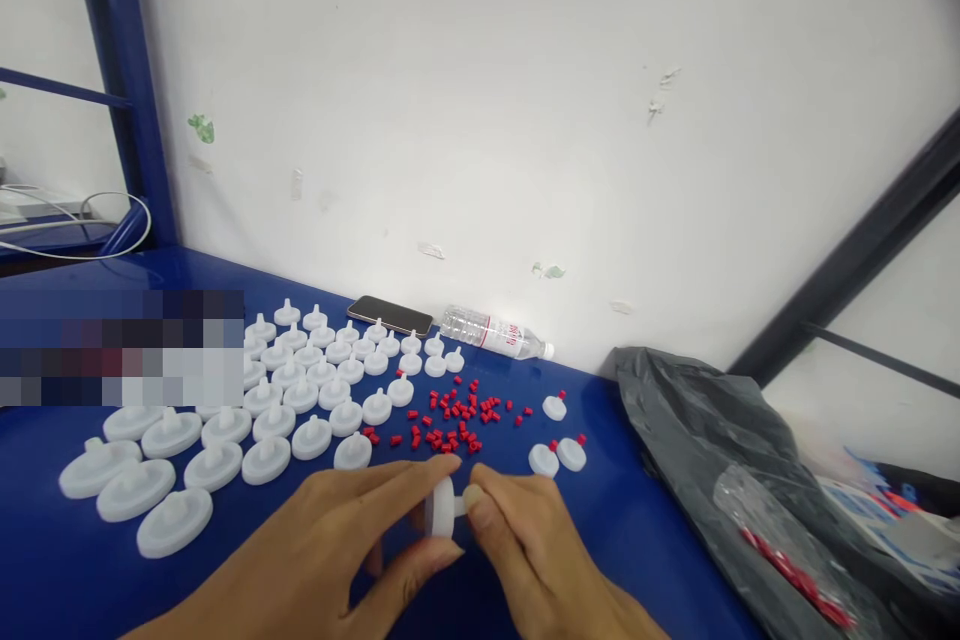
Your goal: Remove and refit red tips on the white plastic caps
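My left hand (352, 530) pinches a white plastic disc cap (441, 508) between thumb and fingers, low in the middle of the view. My right hand (525, 540) is closed on the cap's short nozzle from the right, its fingertips pressed together. Just beyond the hands lies a scatter of small red plugs (450, 417) on the blue table (75, 580). Rows of several white disc caps (300, 390) stand to the left of the plugs. Three more white caps with red plugs (559, 450) lie to the right of the scatter.
A dark phone (390, 315) and a lying clear water bottle (491, 332) rest against the white wall. A grey plastic bag (720, 460) with a clear pouch of red plugs (787, 565) covers the table's right end. Blue shelf posts (124, 70) rise at left.
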A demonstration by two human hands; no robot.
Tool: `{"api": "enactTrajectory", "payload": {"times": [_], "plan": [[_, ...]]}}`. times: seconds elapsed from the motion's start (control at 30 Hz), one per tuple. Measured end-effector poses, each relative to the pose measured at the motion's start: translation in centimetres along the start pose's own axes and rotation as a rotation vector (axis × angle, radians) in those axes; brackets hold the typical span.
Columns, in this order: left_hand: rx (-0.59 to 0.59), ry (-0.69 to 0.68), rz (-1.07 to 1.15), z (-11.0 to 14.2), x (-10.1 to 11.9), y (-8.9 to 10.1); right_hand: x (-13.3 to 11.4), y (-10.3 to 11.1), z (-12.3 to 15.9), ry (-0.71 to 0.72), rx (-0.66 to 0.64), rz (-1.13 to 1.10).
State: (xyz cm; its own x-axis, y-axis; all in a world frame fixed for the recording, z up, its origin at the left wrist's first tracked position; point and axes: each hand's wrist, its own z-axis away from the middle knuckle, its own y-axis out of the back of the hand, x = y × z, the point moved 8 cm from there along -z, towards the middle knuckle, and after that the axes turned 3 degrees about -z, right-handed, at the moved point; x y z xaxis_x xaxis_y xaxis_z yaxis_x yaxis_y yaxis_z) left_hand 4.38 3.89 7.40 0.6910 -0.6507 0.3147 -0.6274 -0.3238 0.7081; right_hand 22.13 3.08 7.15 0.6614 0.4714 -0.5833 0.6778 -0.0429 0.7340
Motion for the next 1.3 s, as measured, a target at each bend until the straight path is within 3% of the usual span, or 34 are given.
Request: {"api": "enactTrajectory", "payload": {"times": [0.1, 0.2, 0.23, 0.3, 0.4, 0.53, 0.67, 0.77, 0.87, 1.07, 1.17, 1.3], "plan": [[-0.046, 0.005, -0.089, -1.8, -0.5, 0.9, -0.9, 4.3, -1.6, 0.111, 0.173, 0.081], [-0.182, 0.086, -0.188, -3.3, -2.1, 1.4, 0.2, 9.9, -2.3, 0.025, 0.360, 0.319], [-0.259, 0.129, -0.252, -3.5, -2.9, 1.3, 1.3, 11.3, -2.5, -0.064, 0.369, 0.463], [-0.438, 0.206, -0.403, -3.2, -4.3, 0.6, 4.8, 13.5, -2.6, -0.347, 0.264, 0.801], [-0.632, 0.238, -0.546, -2.1, -5.0, -0.7, 8.7, 14.9, -2.3, -0.499, 0.184, 0.944], [-0.744, 0.207, -0.564, -0.9, -3.9, -2.4, 12.4, 14.0, -1.4, -0.558, 0.068, 0.967], [-0.746, 0.207, -0.515, -0.6, -3.2, -3.1, 13.5, 13.6, -0.8, -0.579, 0.020, 0.944], [-0.747, 0.250, -0.494, -0.8, -3.3, -3.0, 12.4, 14.4, -1.3, -0.566, 0.099, 0.960], [-0.746, 0.250, -0.471, -1.1, -3.1, -2.9, 9.9, 14.0, -2.4, -0.457, 0.183, 0.932], [-0.640, 0.125, -0.401, -1.3, -2.2, -3.1, 6.0, 8.0, -4.0, -0.092, 0.072, 0.713], [-0.648, 0.101, -0.385, -1.1, -1.9, -3.1, 6.0, 5.9, -3.9, -0.044, 0.007, 0.669], [-0.692, 0.140, -0.374, -1.3, -1.6, -2.8, 7.1, 5.0, -3.8, -0.073, -0.030, 0.677]]}}
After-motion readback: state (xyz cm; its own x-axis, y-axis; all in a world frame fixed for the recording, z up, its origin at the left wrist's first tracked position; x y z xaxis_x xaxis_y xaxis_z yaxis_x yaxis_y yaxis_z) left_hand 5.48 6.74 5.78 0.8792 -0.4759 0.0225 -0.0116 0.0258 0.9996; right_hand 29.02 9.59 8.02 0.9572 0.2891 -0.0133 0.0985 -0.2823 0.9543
